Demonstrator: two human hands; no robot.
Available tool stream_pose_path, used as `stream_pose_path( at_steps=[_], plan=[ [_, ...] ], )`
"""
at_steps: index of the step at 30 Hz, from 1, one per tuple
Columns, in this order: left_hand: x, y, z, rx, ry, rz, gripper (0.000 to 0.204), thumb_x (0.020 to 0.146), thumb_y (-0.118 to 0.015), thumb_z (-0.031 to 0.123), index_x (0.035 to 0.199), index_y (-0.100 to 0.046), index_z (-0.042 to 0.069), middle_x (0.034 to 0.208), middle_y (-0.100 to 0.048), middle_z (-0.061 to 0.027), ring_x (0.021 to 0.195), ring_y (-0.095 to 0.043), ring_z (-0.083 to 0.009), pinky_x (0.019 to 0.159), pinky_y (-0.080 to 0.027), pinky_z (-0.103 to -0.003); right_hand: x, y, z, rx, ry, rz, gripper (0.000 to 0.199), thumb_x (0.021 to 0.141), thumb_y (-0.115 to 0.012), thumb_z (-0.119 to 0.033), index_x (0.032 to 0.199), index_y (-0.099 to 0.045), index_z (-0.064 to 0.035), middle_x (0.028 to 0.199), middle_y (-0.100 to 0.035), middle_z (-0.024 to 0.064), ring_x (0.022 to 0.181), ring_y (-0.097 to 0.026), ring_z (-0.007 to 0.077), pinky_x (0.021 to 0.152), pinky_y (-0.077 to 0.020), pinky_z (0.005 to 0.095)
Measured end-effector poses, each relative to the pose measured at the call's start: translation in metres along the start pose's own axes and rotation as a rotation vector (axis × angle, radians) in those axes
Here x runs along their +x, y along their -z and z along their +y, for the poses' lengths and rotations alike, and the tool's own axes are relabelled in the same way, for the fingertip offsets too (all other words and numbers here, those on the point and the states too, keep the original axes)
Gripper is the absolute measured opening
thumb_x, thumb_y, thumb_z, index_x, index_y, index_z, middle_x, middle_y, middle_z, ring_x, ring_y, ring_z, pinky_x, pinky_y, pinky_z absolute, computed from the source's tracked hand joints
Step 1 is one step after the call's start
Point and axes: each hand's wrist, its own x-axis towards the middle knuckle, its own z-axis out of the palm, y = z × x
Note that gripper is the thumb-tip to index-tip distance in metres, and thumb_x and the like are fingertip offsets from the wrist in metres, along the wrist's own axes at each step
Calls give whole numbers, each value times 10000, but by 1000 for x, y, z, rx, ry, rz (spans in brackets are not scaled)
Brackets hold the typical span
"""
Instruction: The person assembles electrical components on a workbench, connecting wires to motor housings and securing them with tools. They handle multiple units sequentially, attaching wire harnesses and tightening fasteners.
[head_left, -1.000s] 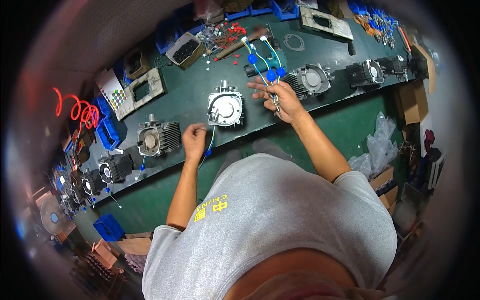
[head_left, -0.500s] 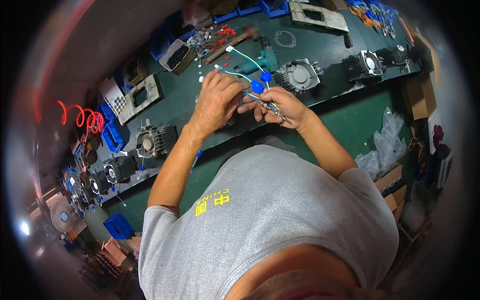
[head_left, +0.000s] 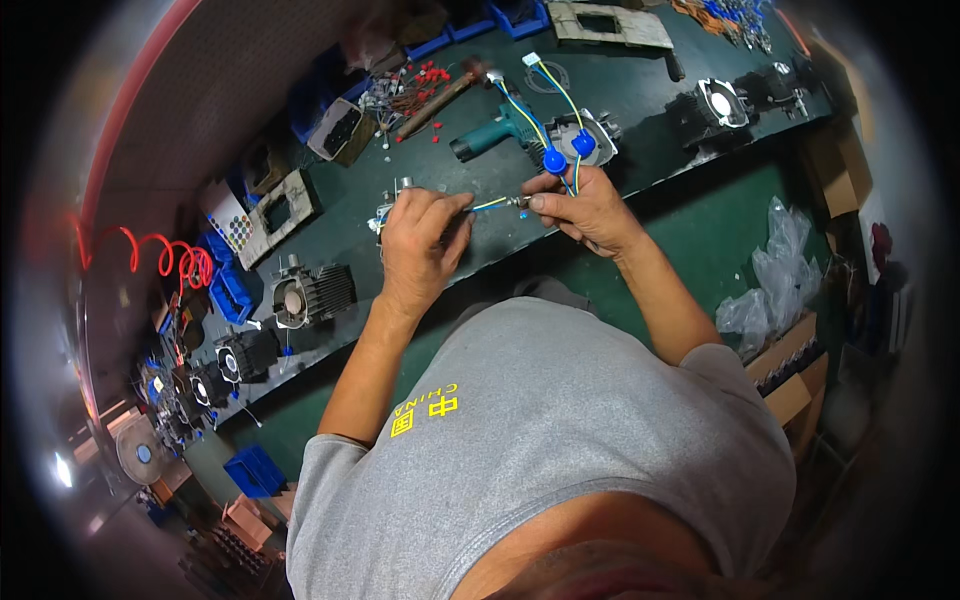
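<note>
My right hand (head_left: 592, 215) is closed on a bunch of wire leads. Two of them stick up over the fingers, each with a blue round cap (head_left: 555, 160) and a white plug (head_left: 531, 60) at its far end. Small metal ends show at the fingertips. From there a thin yellow-and-blue wire (head_left: 490, 205) runs across to my left hand (head_left: 425, 240), whose thumb and fingers pinch it. The wire's end inside the left fingers is hidden. Just behind the left hand a grey metal housing (head_left: 380, 215) is partly covered.
Beyond my hands lie a teal power drill (head_left: 485, 140), a hammer (head_left: 435, 108) and a finned motor housing (head_left: 590, 140). More housings (head_left: 312, 293) line the bench's front edge at the left. Red-capped wires (head_left: 410, 90) and blue bins (head_left: 228, 290) sit farther off.
My hands have moved apart, with a wire now stretched between them. The blue-capped leads shifted right with my right hand and stand more upright. The whole view has moved slightly.
</note>
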Motion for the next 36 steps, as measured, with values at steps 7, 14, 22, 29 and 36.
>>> stream_pose_path(
  at_steps=[7,14,22,29,36],
  plan=[
    [-19,11,28,-255,117,-73,188,850,-768,23,1023,-696,2,858,-670,-116,725,-634,-232,651,-498,-332,-32,-33,3,-72,134,67,253,911,-790,-170,1101,-730,-14,741,-647,20,516,-477,17,423,-332,173],
    [-52,21,37,-360,124,-46,181,866,-756,-1,1035,-691,-7,880,-675,-111,762,-651,-210,672,-515,-318,-53,-57,15,-114,198,48,250,918,-785,-164,1110,-725,-16,746,-649,19,531,-496,25,444,-362,178],
    [-73,28,45,-226,36,39,209,818,-783,2,1002,-688,30,859,-655,-119,786,-650,-280,691,-509,-360,-70,-79,18,-97,182,54,252,916,-786,-148,1121,-717,-18,736,-651,13,521,-494,22,444,-361,178],
    [-85,32,49,-163,18,64,205,819,-778,-2,999,-684,30,864,-660,-126,791,-656,-291,704,-510,-370,-72,-89,25,-80,157,72,279,895,-818,-172,1108,-724,-19,720,-650,5,528,-519,28,442,-366,180],
    [-88,34,53,-334,149,11,131,879,-739,19,994,-675,14,852,-654,-130,747,-652,-304,666,-507,-364,-78,-98,27,-149,215,100,253,900,-806,-165,1072,-728,3,766,-665,27,595,-591,66,438,-388,182]
  ],
)
